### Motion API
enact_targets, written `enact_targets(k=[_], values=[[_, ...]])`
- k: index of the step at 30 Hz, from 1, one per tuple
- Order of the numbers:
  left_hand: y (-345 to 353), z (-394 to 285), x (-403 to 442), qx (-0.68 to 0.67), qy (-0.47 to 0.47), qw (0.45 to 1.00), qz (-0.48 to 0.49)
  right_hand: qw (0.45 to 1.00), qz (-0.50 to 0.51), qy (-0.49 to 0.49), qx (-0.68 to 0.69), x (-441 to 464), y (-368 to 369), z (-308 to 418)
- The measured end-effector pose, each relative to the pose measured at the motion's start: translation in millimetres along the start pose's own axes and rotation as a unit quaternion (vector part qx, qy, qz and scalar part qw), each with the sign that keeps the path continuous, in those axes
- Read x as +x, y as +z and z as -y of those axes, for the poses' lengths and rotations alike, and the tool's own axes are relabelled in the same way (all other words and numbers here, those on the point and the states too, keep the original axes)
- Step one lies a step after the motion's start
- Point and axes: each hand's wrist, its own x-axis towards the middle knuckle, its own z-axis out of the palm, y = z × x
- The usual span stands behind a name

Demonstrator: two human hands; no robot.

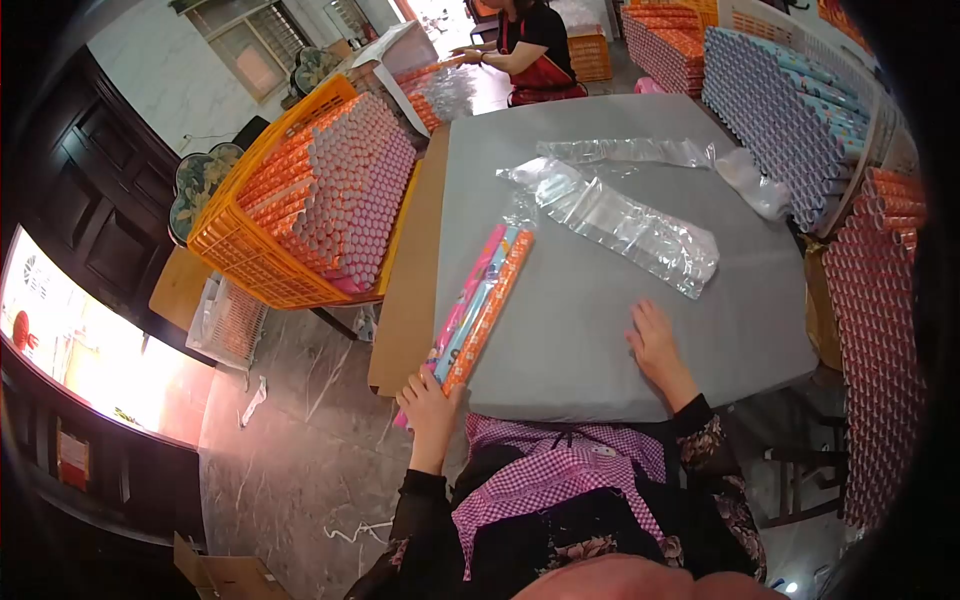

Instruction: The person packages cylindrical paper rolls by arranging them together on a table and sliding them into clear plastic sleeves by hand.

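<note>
My left hand (428, 404) is closed around the lower end of a bundle of wrapping paper rolls (482, 305) at the table's left side. Pink, light blue and orange rolls lie side by side in it, and a clear plastic sleeve reaches past their far end. Flat on the grey tabletop (560, 330), my right hand (657, 348) rests with fingers spread and nothing in it. Beyond that hand lies a stack of clear plastic sleeves (640, 232). Another strip of clear plastic (630, 151) stretches along the far part of the table.
An orange crate (235, 250) full of rolls stands at the left. On the right are a white crate (870, 110) of blue rolls and a tall stack of red-patterned rolls (870, 350). Another person (530, 50) handles rolls beyond the table. A cardboard box (225, 572) sits at lower left.
</note>
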Motion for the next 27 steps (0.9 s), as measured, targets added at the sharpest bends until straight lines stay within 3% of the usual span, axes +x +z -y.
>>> enact_targets(k=[3, 17, 20, 22, 27], values=[[11, -3, 19, -0.006, -0.021, 1.000, 0.001, 0.999, -0.003, 0.044, 0.031, -18, -5, 1], [61, -28, 114, 0.040, -0.087, 0.995, 0.002, 0.998, 0.021, 0.021, -0.048, -33, 2, 1], [61, -33, 126, 0.014, -0.094, 0.995, 0.045, 0.998, 0.026, 0.026, -0.049, -34, 0, 3], [70, -34, 132, 0.062, -0.090, 0.994, 0.001, 0.998, 0.030, 0.030, -0.049, -34, 0, 3], [75, -37, 141, 0.070, -0.096, 0.993, 0.001, 0.998, 0.030, 0.029, -0.054, -33, -1, 5]])
